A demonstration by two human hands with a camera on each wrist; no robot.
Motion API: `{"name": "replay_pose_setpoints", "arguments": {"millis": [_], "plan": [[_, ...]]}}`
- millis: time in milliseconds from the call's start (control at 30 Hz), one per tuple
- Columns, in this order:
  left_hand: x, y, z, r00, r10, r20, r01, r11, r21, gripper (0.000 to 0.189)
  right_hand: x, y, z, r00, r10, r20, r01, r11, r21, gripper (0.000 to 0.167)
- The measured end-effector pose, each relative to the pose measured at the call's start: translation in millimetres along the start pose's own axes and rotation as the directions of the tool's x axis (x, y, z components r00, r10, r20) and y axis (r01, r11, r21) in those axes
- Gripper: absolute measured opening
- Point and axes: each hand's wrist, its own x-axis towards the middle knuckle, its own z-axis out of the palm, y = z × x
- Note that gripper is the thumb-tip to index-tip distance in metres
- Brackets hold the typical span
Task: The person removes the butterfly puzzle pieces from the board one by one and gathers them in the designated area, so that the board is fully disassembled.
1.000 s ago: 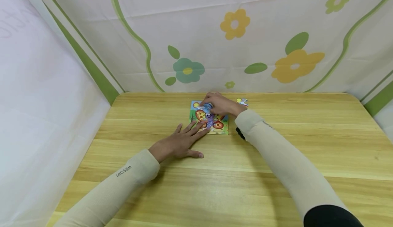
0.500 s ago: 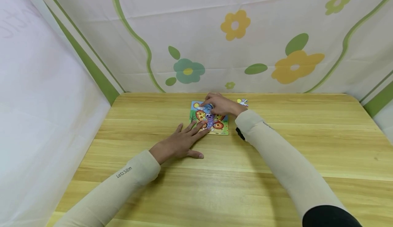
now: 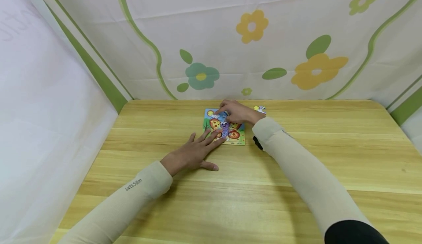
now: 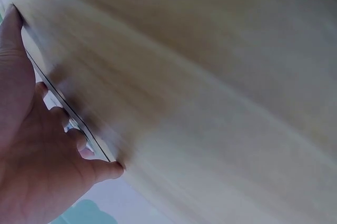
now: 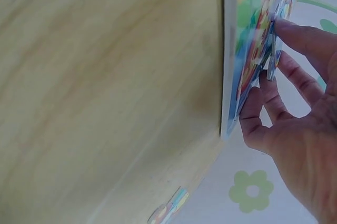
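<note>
Your right hand (image 3: 235,111), the nearer one, is pinching a thin, blue-printed puzzle piece (image 5: 271,65), tilting above the 12 o'clock side of the flat, squarish butterfly board (image 3: 238,141). Your left hand (image 3: 194,154) is resting, fingers spread, at its 7 o'clock corner. A loose piece (image 3: 261,109) is lying towards 2 o'clock on wood-grain tabletop (image 3: 296,156).

From my head, the view looks forward and down at my left hand (image 3: 196,154) and right hand (image 3: 236,112), well off. Each wrist view skims the tabletop (image 3: 257,189) close beside its hand; head and right-wrist views share the puzzle board (image 3: 232,134) under my right hand.
</note>
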Motion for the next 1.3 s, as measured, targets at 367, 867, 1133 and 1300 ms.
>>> {"name": "replay_pose_setpoints", "arguments": {"millis": [367, 867, 1133, 1300], "plan": [[0.6, -1.3, 0.7, 1.000, -0.004, 0.009, 0.004, 1.000, -0.015, 0.098, 2.6, -1.5, -2.6, 1.000, -0.010, -0.022, 0.009, 1.000, -0.019, 0.041], [3.8, -3.2, 2.6, 1.000, -0.006, 0.014, 0.006, 1.000, -0.007, 0.098, 1.8, 1.9, -0.8, 0.999, 0.000, -0.044, 0.002, 0.999, 0.035, 0.040], [5.1, -3.6, 3.1, 1.000, 0.000, 0.019, 0.000, 1.000, -0.012, 0.098, -2.7, 5.9, -2.4, 0.998, 0.009, -0.063, -0.004, 0.996, 0.088, 0.045], [4.8, -3.8, 3.3, 1.000, -0.003, 0.022, 0.003, 1.000, -0.016, 0.099, -8.5, 8.2, -5.5, 0.996, -0.018, -0.091, 0.026, 0.995, 0.092, 0.047]]}}
